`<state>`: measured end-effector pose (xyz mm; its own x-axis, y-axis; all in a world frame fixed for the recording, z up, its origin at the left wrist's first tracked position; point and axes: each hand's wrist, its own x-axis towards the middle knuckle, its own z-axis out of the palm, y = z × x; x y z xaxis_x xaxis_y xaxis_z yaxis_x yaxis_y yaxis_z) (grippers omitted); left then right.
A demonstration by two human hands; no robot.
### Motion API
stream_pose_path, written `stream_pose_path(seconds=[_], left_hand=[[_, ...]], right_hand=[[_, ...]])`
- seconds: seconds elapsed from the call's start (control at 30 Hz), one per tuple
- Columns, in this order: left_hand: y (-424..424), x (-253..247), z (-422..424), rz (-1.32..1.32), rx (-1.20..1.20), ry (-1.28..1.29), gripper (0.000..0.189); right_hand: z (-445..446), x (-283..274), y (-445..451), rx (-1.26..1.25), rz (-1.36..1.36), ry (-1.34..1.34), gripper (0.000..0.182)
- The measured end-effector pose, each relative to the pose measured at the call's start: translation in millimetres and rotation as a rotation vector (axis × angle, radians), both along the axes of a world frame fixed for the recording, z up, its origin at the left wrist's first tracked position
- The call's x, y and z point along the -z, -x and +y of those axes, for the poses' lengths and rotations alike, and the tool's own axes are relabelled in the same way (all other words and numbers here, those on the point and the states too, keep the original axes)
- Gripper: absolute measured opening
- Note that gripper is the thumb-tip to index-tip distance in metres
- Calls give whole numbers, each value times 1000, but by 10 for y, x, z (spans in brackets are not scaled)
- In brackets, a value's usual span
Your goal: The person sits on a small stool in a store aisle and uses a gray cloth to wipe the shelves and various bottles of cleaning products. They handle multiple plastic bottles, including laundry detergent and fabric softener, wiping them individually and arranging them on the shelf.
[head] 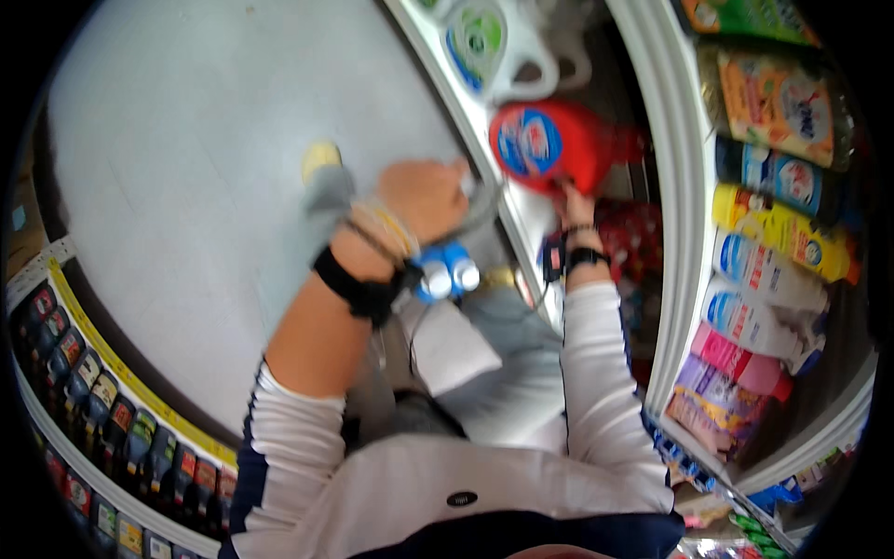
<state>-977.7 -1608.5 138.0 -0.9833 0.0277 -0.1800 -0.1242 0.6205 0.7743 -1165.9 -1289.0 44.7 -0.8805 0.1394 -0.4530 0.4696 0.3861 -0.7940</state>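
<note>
On the low white shelf at the right, a red plastic jug [594, 143] with a blue oval label stands near the shelf's front edge. My right hand [578, 206] has its fingers at the jug's handle, gripping it. My left hand [422, 199] is blurred, with its fingers curled, over the floor left of the shelf. Beside its fingers curves a grey band [482, 206]; whether the hand holds it is unclear. Two white-capped blue bottles [447, 272] sit just below my left wrist. A white flat item [450, 349] lies near my grey-clad leg.
White jugs with green labels [478, 42] stand beyond the red jug. The shelf above [670, 209] juts out on the right, bearing several bottles and pouches [782, 230]. Dark bottles [105, 395] line another shelf at lower left. Pale floor [209, 140] lies between the shelves.
</note>
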Motion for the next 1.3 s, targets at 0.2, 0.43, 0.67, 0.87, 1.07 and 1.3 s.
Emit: stream_pose_path(seconds=[0.2, 0.43, 0.67, 0.87, 1.07, 1.3], left_hand=[[-112, 82, -153, 25, -71, 137, 32], [-111, 119, -76, 90, -96, 127, 30], [-50, 114, -66, 119, -44, 60, 32], [-20, 33, -74, 60, -25, 35, 34], [-49, 61, -108, 62, -6, 15, 35], [-65, 95, -189, 56, -8, -105, 33]], right_hand=[[-211, 242, -686, 120, 24, -110, 52], [-557, 344, -2480, -957, 201, -470, 40], [-786, 330, -2464, -968, -227, -826, 65], [-717, 474, -2490, -888, -230, -687, 68], [-741, 513, -2564, -835, -165, -685, 56], [-896, 374, -2493, -870, -49, -562, 58]])
